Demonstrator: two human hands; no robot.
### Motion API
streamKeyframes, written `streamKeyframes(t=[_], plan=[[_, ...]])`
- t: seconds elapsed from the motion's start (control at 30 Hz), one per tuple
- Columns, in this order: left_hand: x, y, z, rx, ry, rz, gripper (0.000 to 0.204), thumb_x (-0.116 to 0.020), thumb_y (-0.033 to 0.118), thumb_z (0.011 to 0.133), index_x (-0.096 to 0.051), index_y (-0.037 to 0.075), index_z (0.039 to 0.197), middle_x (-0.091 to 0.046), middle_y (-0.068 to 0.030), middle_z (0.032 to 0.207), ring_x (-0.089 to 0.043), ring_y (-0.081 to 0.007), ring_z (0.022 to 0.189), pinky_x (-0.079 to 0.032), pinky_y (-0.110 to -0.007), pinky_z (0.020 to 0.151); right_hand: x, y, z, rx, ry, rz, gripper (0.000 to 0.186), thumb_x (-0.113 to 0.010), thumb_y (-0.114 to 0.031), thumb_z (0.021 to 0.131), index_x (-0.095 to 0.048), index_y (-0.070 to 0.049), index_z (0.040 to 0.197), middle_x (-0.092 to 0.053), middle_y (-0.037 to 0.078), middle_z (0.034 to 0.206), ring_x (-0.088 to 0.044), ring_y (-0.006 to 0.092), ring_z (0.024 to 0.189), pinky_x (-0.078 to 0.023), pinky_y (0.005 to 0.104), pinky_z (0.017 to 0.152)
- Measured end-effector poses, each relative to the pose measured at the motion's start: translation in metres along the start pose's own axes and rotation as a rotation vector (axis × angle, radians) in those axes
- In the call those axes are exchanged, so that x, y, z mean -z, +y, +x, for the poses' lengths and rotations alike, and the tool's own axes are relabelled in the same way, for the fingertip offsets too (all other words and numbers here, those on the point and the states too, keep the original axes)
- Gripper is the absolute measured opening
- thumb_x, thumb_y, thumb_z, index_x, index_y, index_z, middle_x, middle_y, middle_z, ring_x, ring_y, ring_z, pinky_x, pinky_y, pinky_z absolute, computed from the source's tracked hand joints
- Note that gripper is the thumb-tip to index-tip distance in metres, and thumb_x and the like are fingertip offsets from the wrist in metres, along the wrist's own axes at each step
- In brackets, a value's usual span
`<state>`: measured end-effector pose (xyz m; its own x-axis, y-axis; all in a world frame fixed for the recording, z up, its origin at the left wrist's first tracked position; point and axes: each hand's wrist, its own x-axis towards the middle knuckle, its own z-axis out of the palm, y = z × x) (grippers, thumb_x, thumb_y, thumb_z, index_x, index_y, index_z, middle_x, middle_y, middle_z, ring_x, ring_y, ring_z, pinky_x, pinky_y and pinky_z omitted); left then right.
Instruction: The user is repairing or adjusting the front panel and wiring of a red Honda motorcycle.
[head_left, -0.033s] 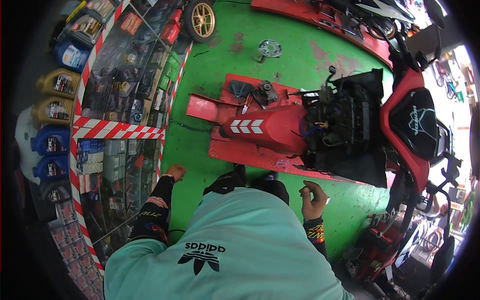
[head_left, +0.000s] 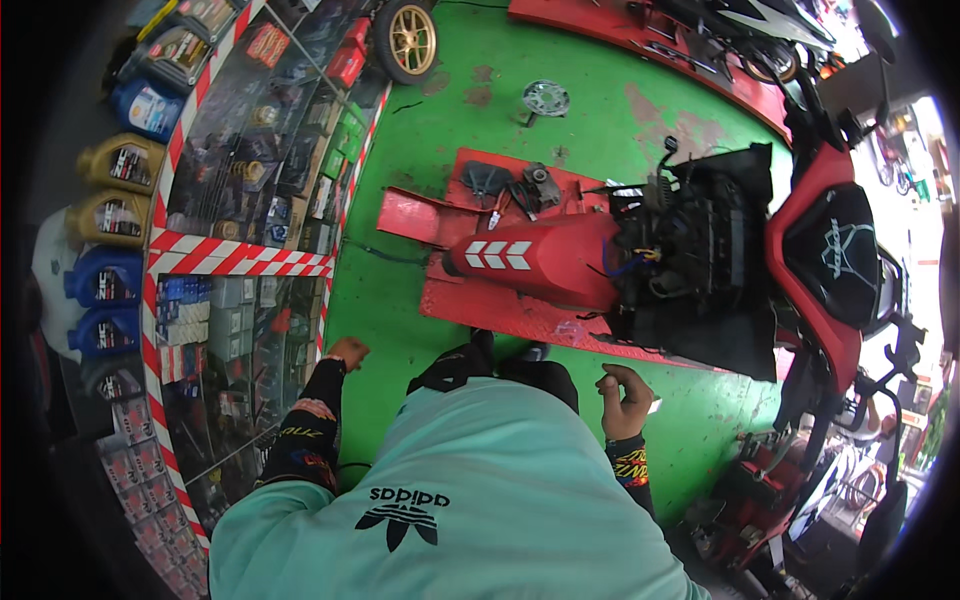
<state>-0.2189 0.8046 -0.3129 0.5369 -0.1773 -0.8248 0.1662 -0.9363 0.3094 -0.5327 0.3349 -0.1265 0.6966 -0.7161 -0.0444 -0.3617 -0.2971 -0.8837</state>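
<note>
Grip state: both hands empty. Left hand (head_left: 348, 352) is curled into a loose fist, hanging just beside the glass display cabinet (head_left: 250, 330) with red-white striped edging, holding nothing. Right hand (head_left: 624, 392) is half-curled, fingers bent inward, nothing visible in it, hovering just short of the red ramp plate (head_left: 520, 312). Nearest work item is the stripped red scooter (head_left: 700, 250) sitting on that ramp: body panels off, engine bay and wiring (head_left: 640, 262) exposed, long red panel with white chevrons (head_left: 530, 258) lying along it. Loose small parts (head_left: 520, 185) sit on the ramp beyond the panel, and a round metal disc (head_left: 546, 98) lies apart on the floor. Risks, as I judge them: loose parts near the ramp edge could get knocked off onto the floor by a careless reach; dangling wires could snag a sleeve; the cabinet glass is close to the left elbow and could take a hit; worn floor patches could be slick. Surface: green painted floor (head_left: 420, 160), paint worn through in spots near the top. No table in view. Room: workshop, oil jugs (head_left: 110, 225) in yellow and blue stacked far left, a gold-rimmed wheel (head_left: 405, 40) at the top, another red ramp (head_left: 640, 40) behind, more bikes at the right edge.
</note>
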Motion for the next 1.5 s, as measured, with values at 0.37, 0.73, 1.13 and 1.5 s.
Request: streamKeyframes(t=[0.37, 0.73, 1.13, 1.5], plan=[[0.000, -0.037, -0.048, 0.062, 0.164, -0.340, 0.034, -0.071, 0.027, 0.090, -0.063, 0.001, 0.111, -0.066, -0.0162, 0.109, -0.070, -0.0220, 0.070, -0.057, -0.033, 0.064, -0.148, -0.097, 0.157, 0.095, -0.360, 0.550, 0.032, -0.066, -0.010, 0.094, -0.062, -0.001, 0.125, -0.066, 0.004, 0.088, -0.065, 0.0120, 0.084, -0.052, 0.0305, 0.078], [0.064, -0.098, 0.063, -0.040, 0.205, -0.110, 0.045, -0.076, 0.031, 0.084, -0.063, 0.004, 0.118, -0.067, -0.0268, 0.111, -0.062, -0.0414, 0.110, -0.049, -0.046, 0.095, -0.399, 0.104, 0.424, -1.013, 0.071, 1.088, 0.034, -0.058, -0.049, 0.093, -0.057, -0.016, 0.102, -0.058, 0.003, 0.083, -0.056, 0.0237, 0.077, -0.044, 0.0473, 0.072], [0.229, -0.216, 0.169, 0.353, -0.093, 0.020, 0.039, -0.073, 0.020, 0.085, -0.064, -0.004, 0.115, -0.066, -0.0206, 0.107, -0.068, -0.0274, 0.096, -0.055, -0.038, 0.080, -0.603, 0.560, 0.455, -1.400, 0.564, 0.872, 0.045, -0.052, -0.055, 0.096, -0.064, -0.017, 0.115, -0.067, 0.010, 0.107, -0.062, 0.0321, 0.093, -0.042, 0.0547, 0.097], [0.264, -0.170, 0.256, 0.159, -0.168, 0.191, 0.041, -0.069, 0.018, 0.091, -0.057, -0.002, 0.125, -0.062, -0.0179, 0.119, -0.062, -0.0276, 0.108, -0.049, -0.038, 0.091, -0.614, 0.347, 0.468, -1.279, 1.021, 0.615, 0.071, -0.054, -0.062, 0.093, -0.070, 0.005, 0.107, -0.071, 0.013, 0.080, -0.070, 0.0294, 0.071, -0.054, 0.0447, 0.059]])
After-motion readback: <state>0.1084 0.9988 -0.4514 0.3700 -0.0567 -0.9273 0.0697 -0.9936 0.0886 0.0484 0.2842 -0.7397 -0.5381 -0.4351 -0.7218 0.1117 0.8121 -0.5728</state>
